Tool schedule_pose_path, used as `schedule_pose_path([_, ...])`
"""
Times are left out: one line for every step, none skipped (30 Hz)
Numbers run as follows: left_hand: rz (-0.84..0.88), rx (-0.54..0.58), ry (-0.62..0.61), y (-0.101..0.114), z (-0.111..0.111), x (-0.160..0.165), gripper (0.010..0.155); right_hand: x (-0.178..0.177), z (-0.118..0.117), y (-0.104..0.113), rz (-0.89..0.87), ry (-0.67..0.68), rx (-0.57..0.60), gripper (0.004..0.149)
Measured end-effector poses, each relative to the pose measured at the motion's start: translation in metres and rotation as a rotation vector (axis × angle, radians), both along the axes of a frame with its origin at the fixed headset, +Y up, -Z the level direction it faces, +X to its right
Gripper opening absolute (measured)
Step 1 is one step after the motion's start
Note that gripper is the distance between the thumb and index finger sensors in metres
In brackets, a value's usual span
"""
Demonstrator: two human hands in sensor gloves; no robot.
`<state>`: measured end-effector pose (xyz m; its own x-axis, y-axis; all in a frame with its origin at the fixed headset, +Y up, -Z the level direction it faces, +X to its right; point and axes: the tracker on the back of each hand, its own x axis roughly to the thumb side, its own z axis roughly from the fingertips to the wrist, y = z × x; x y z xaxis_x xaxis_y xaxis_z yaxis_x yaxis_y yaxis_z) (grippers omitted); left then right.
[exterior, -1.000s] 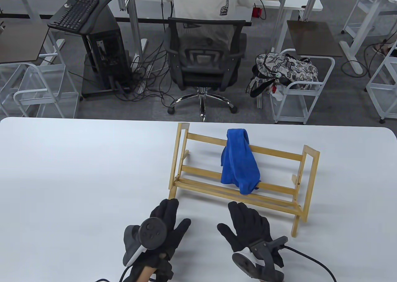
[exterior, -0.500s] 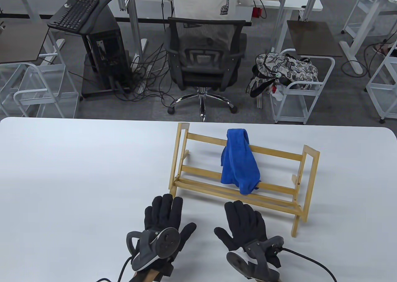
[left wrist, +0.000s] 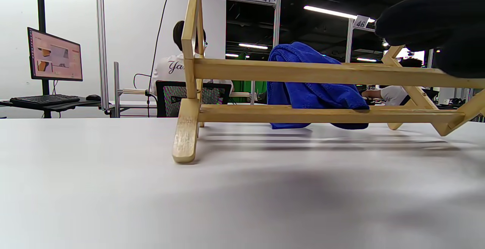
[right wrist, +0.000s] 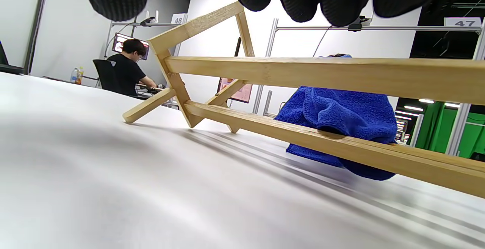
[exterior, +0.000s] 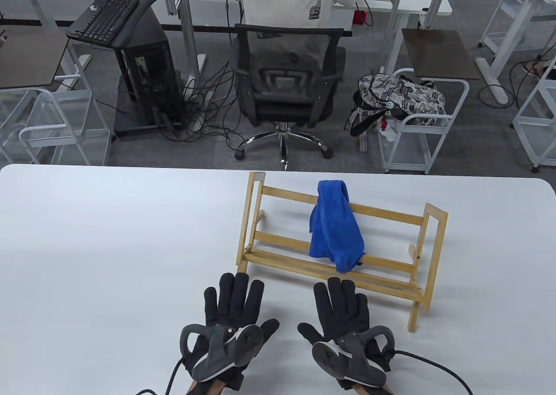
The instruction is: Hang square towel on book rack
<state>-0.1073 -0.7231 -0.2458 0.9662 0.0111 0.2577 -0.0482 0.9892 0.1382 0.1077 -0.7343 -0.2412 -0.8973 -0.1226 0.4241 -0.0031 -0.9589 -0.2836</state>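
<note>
A soft blue square towel (exterior: 335, 228) is hung over the top bar of a light wooden book rack (exterior: 393, 268) with thin slats, near the middle of that bar. The towel is draped down the front, and its bottom end is laid on the lower slats. In the left wrist view the towel (left wrist: 310, 90) is seen behind the two front bars of the rack (left wrist: 265, 72), and in the right wrist view the same blue cloth (right wrist: 341, 116) is seen between the bars of the rack (right wrist: 303, 72). The rack is stood on a wide white worktop (exterior: 108, 238), toward its far right part. The left hand (exterior: 232, 312) in a black glove is laid flat on the worktop, just in front of the rack's left foot. Its grip is spread wide, with the fingers apart, and nothing is held. The right hand (exterior: 343, 314) in a black glove is laid flat beside it, just in front of the rack's front slat. Its grip is spread too, and nothing is held. A grey tracker is strapped on the back of each hand. Past the worktop, a black office chair (exterior: 286, 87) is seen with a person in a white shirt sat in it.
</note>
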Motion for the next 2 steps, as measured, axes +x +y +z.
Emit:
schedule_pose_path([0.000,-0.001,0.001,0.0002,-0.0001,-0.0003,0.081,-0.0003,0.0002,0.0001,0.000,0.002,0.005,0.084])
schedule_pose_path([0.000,-0.001,0.003,0.0003,-0.0002,-0.0005,0.081,-0.0004,0.0002,0.0001,0.000,0.003,0.006,0.084])
